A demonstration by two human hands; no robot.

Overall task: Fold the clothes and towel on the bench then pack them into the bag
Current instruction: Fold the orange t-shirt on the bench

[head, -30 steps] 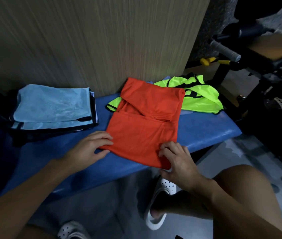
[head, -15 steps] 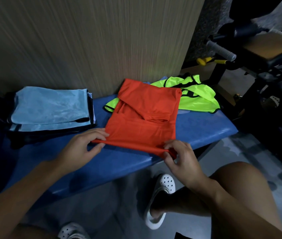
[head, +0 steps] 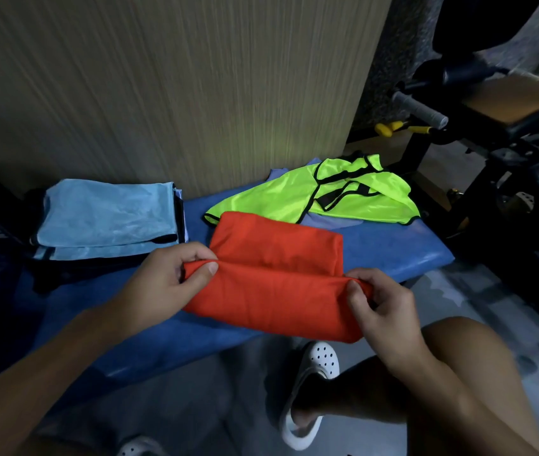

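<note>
Your left hand [head: 166, 284] and right hand [head: 383, 311] each pinch one end of the raised fold in the orange shirt [head: 274, 278], which lies mid-desk [head: 393, 248]. Heads up: that slick fabric could slip from one pinch and skew the fold. The near corner also looks to hang past the desk edge and might drag it off. Count: one orange shirt, one neon vest [head: 314, 195] unfolded behind it, and one blue towel [head: 106, 215] folded on a dark stack [head: 96, 268].

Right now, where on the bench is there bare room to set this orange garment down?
Bare bench shows at the right end, bordered by the orange garment and green vest, and along the near edge beside the left hand. A narrow strip separates the blue towel stack from the garment. The back edge is crowded.
</note>
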